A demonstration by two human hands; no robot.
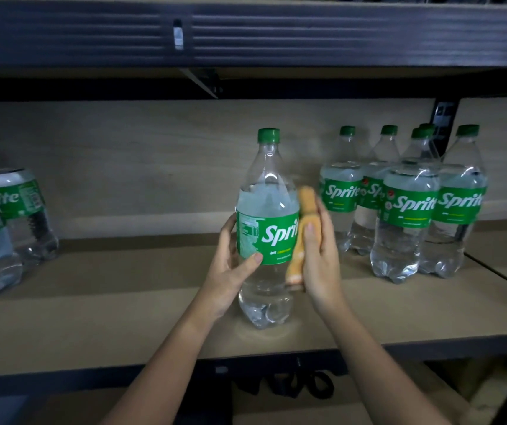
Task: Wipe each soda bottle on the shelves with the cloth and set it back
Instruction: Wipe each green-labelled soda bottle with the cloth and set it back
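Note:
A clear Sprite bottle with a green cap and green label stands upright on the wooden shelf, in the middle of the view. My left hand grips it at the label's left side, thumb across the front. My right hand holds an orange-tan cloth flat against the bottle's right side. The cloth and right hand look blurred. Several more Sprite bottles stand grouped at the right. Two others stand at the far left, partly cut off.
A dark metal shelf beam runs overhead, close above the bottle caps. The shelf's dark front rail crosses below my forearms. Dark shapes lie on the lower level. A black upright bracket stands behind the right group.

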